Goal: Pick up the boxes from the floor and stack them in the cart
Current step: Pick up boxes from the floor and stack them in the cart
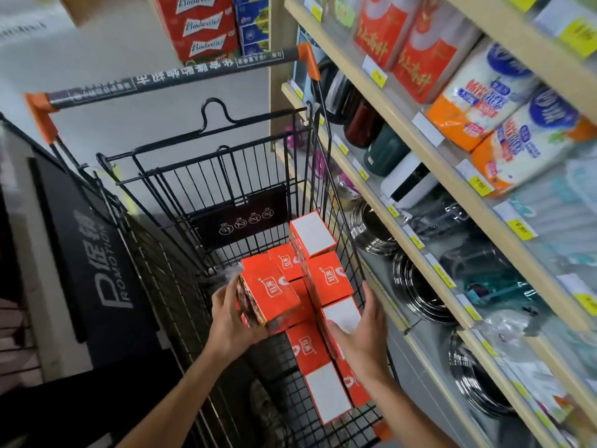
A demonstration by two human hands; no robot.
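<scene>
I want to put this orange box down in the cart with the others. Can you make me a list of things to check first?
1. Left hand has a good hold on the orange box: ok, fingers wrap its end.
2. Right hand steadies the stack: ok, it rests on a white-topped box by the cart's right wall.
3. Room left in the cart: ok, bare wire floor shows to the left of the stacked boxes.
4. Stack stands neatly: not ok, the boxes lie at mixed angles.
5. Held box is level: not ok, it is tilted.
6. More boxes left on the floor: cannot tell, the floor near the cart is hidden.
</scene>
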